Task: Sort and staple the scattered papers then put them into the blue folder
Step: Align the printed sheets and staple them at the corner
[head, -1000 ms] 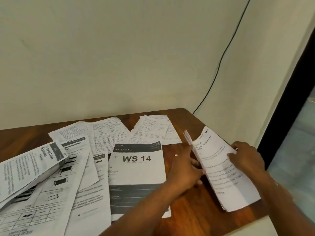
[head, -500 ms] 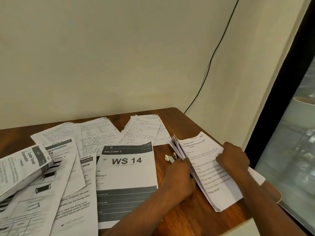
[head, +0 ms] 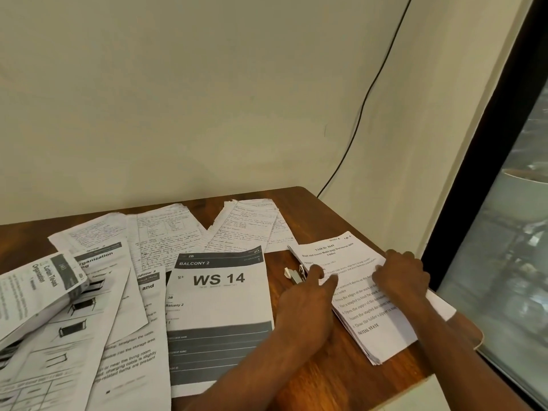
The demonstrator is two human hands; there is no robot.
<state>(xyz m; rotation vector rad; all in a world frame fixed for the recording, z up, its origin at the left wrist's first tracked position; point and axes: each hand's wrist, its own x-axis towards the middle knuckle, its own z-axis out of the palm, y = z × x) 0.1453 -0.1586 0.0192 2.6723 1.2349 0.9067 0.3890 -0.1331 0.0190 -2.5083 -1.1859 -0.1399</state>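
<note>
Head view shows us at the right end of the tabletop (head: 302, 203), working on one gathered stack (head: 364, 295) that lies flat near the right edge, its far corner pointing toward the back right corner. Our right hand (head: 400, 280) lies on top of the stack with fingers bent over the sheets, pressing them down; we cannot tell whether it actually grips them. Our left hand (head: 308, 304) rests at the stack's left edge with fingers loosely extended, touching the paper and closed on nothing. Just beside those fingers, touching or nearly touching the stack's left edge, lies a small stapler (head: 295, 275).

We judge the step in hand to be squaring this bundle before stapling. The next move calls for the left hand to pick up the stapler while the right keeps the sheets aligned, then to bring a corner of the stack into it.

The WS 14 sheet (head: 219, 310) lies near the front edge, just left of our left arm. Handwritten pages (head: 246, 226) sit toward the back edge, and more printed sheets (head: 89, 307) overlap across the left side. The blue folder is not in view.

Open wood runs between the WS 14 sheet and the stack, giving modest room. The stack's near right corner overhangs the right edge, so a push that way could slide sheets off.
</note>
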